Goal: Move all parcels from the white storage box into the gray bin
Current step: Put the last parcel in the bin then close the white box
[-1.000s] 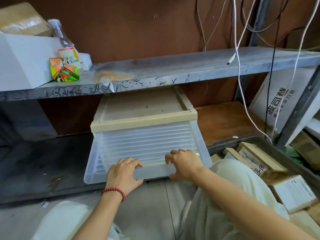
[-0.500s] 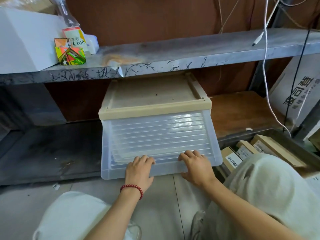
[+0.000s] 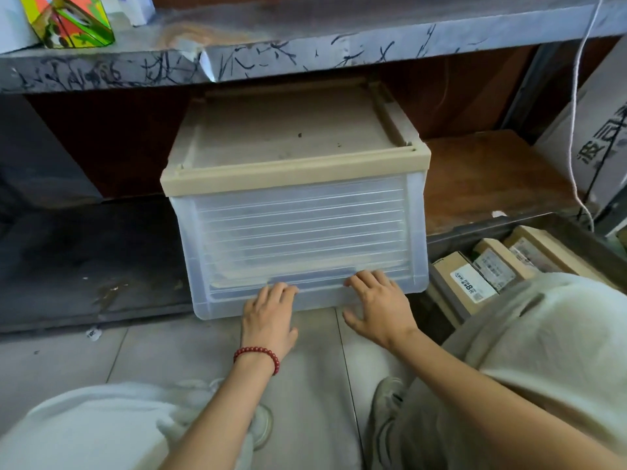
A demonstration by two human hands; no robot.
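Observation:
The white storage box (image 3: 298,225), translucent with a beige top frame, stands on the dark lower shelf with its ribbed front flap facing me. My left hand (image 3: 269,317), with a red bead bracelet at the wrist, rests its fingertips on the flap's bottom edge. My right hand (image 3: 376,307) lies beside it on the same edge, fingers spread. Neither hand holds anything. The box's contents are blurred behind the plastic. To the right, the gray bin (image 3: 492,227) holds several cardboard parcels (image 3: 471,283) with labels, partly hidden by my right knee.
A scratched metal shelf (image 3: 305,52) overhangs the box closely, with a colourful carton (image 3: 68,22) on it. A white cable (image 3: 573,130) hangs at the right in front of a printed white carton (image 3: 604,123). I crouch on a tiled floor (image 3: 169,354).
The view has moved closer and lower toward the box. The front flap, leaning outward a second ago, now sits upright against the box. Both hands stay on its bottom edge.

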